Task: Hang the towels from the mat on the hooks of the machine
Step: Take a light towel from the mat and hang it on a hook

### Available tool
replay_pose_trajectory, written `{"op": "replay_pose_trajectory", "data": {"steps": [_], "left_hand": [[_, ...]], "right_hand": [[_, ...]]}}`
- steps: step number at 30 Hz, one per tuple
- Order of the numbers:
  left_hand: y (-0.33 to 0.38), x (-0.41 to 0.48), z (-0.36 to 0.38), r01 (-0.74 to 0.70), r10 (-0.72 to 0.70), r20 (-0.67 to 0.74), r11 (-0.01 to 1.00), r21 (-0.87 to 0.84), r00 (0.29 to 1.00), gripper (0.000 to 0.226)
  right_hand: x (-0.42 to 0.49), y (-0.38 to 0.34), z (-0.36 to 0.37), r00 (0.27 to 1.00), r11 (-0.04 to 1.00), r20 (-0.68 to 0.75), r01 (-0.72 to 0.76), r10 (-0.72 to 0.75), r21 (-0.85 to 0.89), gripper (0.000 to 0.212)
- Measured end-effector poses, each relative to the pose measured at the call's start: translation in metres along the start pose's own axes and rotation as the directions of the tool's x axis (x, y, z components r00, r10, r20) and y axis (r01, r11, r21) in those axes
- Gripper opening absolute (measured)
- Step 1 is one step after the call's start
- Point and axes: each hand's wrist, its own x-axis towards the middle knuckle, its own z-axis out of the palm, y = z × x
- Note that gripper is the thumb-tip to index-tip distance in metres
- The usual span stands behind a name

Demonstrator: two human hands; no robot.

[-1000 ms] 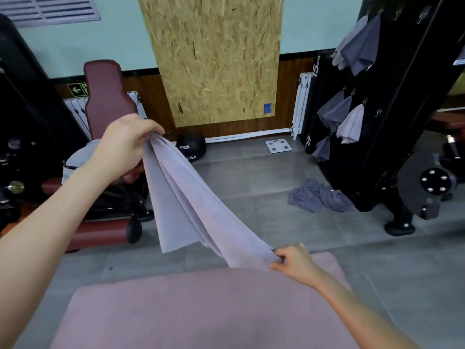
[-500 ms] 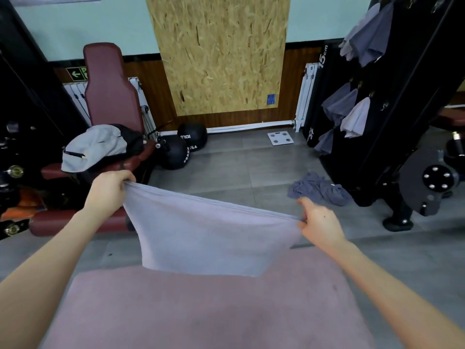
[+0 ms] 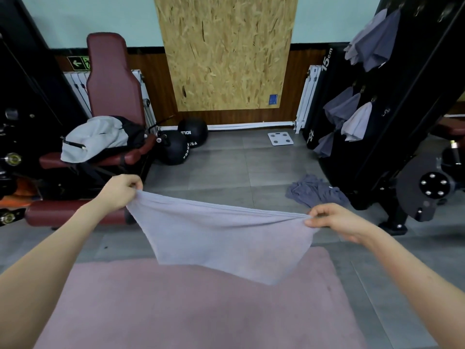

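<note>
A pale lilac towel [image 3: 224, 238] hangs stretched between my two hands above the pink mat [image 3: 191, 308]. My left hand [image 3: 120, 191] pinches its left top corner. My right hand [image 3: 332, 219] pinches the right top corner. The towel's lower edge hangs just over the mat. At the right stands the black machine [image 3: 402, 91] with several grey towels [image 3: 352, 117] hanging from its hooks. One bare hook [image 3: 385, 112] shows right of the pale hung towel. A dark grey towel [image 3: 317, 191] lies crumpled on the floor by the machine's foot.
A dark red padded bench machine [image 3: 110, 96] with a grey and black jacket [image 3: 95, 137] on its seat stands at the left. Two black medicine balls [image 3: 183, 142] and a white scale [image 3: 280, 138] lie by the far wall. Grey tiled floor lies between.
My left hand dropped from head height and my right hand rose off the mat, so the towel went from a slanted drape to a level spread. Over the last half second it barely moved.
</note>
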Motion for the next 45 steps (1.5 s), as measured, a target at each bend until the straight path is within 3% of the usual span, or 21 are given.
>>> {"op": "replay_pose_trajectory", "data": {"steps": [1,3,9,10,13,16,18,20,24,27,29,34,38,40,45], "left_hand": [[-0.001,-0.004,0.0,0.054,-0.047,0.068,0.994,-0.095,0.997,0.025],[0.003,-0.015,0.004,0.145,-0.09,0.189,0.942,-0.301,0.978,0.009],[0.01,-0.022,0.016,0.354,-0.119,0.386,0.697,-0.623,0.915,0.017],[0.011,-0.023,0.018,0.371,-0.086,0.439,0.691,-0.621,0.895,0.021],[0.016,-0.028,0.026,0.271,-0.021,0.468,0.838,-0.474,0.883,0.029],[0.02,-0.027,0.048,0.224,-0.095,0.361,0.915,-0.337,0.928,0.036],[0.026,-0.028,0.065,0.25,-0.172,0.285,0.931,-0.265,0.943,0.042],[0.039,-0.035,0.081,0.39,-0.304,0.289,0.866,-0.314,0.908,0.041],[0.065,-0.048,0.1,0.598,-0.401,0.46,0.659,-0.455,0.792,0.032],[0.089,-0.059,0.11,0.627,-0.338,0.545,0.575,-0.527,0.768,0.026],[0.102,-0.064,0.116,0.638,-0.297,0.578,0.513,-0.574,0.76,0.021],[0.123,-0.072,0.115,0.637,-0.212,0.607,0.382,-0.67,0.766,0.023],[0.128,-0.071,0.107,0.642,-0.217,0.62,0.437,-0.629,0.754,0.022],[0.125,-0.066,0.103,0.654,-0.241,0.626,0.468,-0.594,0.741,0.015],[0.125,-0.062,0.093,0.695,-0.167,0.725,0.487,-0.528,0.668,0.049]], "right_hand": [[-0.001,0.0,-0.001,1.0,0.984,0.005,-0.019,0.018,0.176,0.018],[0.0,0.0,0.002,0.997,0.937,-0.035,-0.046,0.062,0.346,0.021],[0.009,0.001,-0.001,0.943,0.9,-0.238,-0.117,0.233,0.419,0.015],[0.011,0.002,-0.002,0.927,0.898,-0.27,-0.129,0.26,0.422,0.014],[0.019,0.008,-0.001,0.863,0.885,-0.368,-0.168,0.345,0.435,0.015],[0.029,0.011,0.008,0.789,0.843,-0.442,-0.17,0.427,0.511,0.027],[0.034,0.009,0.02,0.766,0.809,-0.437,-0.179,0.471,0.559,0.022],[0.037,0.003,0.036,0.772,0.768,-0.388,-0.193,0.503,0.611,0.005],[0.034,-0.015,0.079,0.817,0.651,-0.256,-0.179,0.516,0.738,0.016],[0.025,-0.036,0.117,0.853,0.65,-0.216,-0.175,0.476,0.74,0.018],[0.017,-0.05,0.142,0.891,0.649,-0.188,-0.143,0.413,0.748,0.007],[-0.005,-0.072,0.182,0.958,0.715,-0.183,-0.03,0.219,0.698,0.018],[-0.021,-0.077,0.192,0.988,0.831,-0.156,0.098,-0.014,0.548,0.028],[-0.025,-0.076,0.192,0.975,0.879,-0.157,0.209,-0.156,0.428,0.022],[-0.028,-0.065,0.194,0.934,0.922,-0.117,0.352,-0.336,0.163,0.039]]}}
